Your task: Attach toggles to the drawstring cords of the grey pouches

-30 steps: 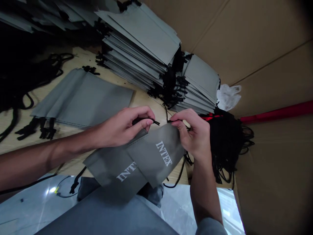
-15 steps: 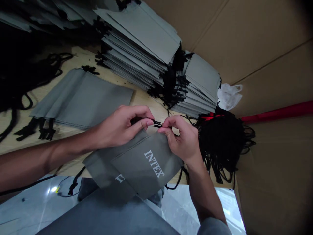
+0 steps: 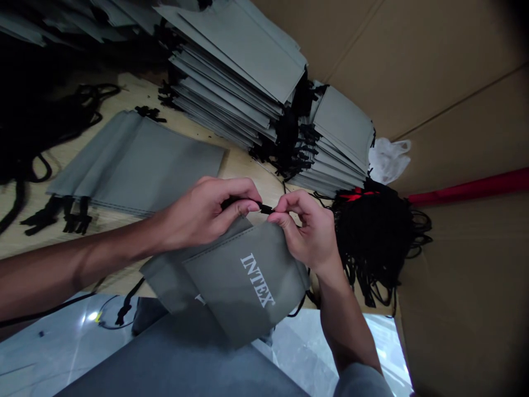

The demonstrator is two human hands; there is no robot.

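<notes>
Between my two hands runs a short stretch of black cord (image 3: 265,209), pinched from both sides. My left hand (image 3: 219,212) closes thumb and forefinger on its left part, and my right hand (image 3: 303,226) pinches the right end. Just below hangs a grey drawstring bag (image 3: 248,286) printed INTEX in white, tilted, its top seam close under my fingers. Another grey bag (image 3: 165,281) lies partly beneath it, its print mostly covered. How the cord enters the bag is hidden by my hands.
Tall stacks of grey bags (image 3: 248,55) with black cord ends stand at the back, a smaller stack (image 3: 343,127) beside them. Several flat bags (image 3: 152,160) lie left. A heap of black cords (image 3: 372,242) sits right, near a white plastic bag (image 3: 388,160) and cardboard wall (image 3: 463,264).
The cord ends, seen apart as separate strands before, now lie together between my fingertips. The printed bag has swung slightly down and left, covering more of the bag beneath.
</notes>
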